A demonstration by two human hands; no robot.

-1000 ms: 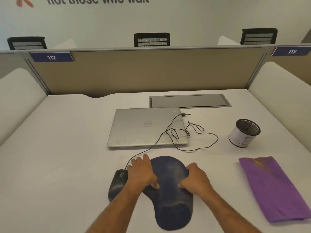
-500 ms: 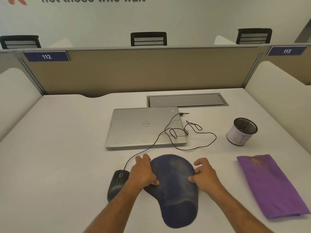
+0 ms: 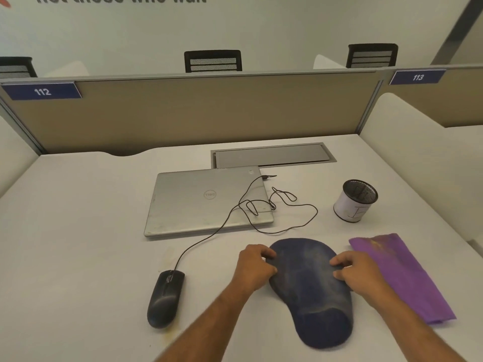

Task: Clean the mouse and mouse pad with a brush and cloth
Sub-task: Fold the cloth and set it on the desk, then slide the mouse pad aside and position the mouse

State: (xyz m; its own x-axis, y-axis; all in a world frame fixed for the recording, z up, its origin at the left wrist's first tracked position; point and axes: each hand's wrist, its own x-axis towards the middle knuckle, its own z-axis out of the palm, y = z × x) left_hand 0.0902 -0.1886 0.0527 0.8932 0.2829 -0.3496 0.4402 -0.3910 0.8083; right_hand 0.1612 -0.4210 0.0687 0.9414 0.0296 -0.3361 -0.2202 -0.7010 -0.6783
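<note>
A dark blue, dusty mouse pad with a wrist rest lies on the white desk near me. My left hand grips its left edge and my right hand grips its right edge, fingers curled over the pad. A black wired mouse lies to the left, apart from the pad and from my hands. Its cable runs up over the laptop. A folded purple cloth lies flat just right of my right hand. No brush is visible.
A closed silver laptop lies behind the pad. A mesh pen cup wrapped in white paper stands at the right. A grey cable hatch sits at the back, before the beige partition.
Both hands have slid the mouse pad to the right, toward the purple cloth. The mouse, earlier touching the pad under my left hand, now lies well apart on the left.
</note>
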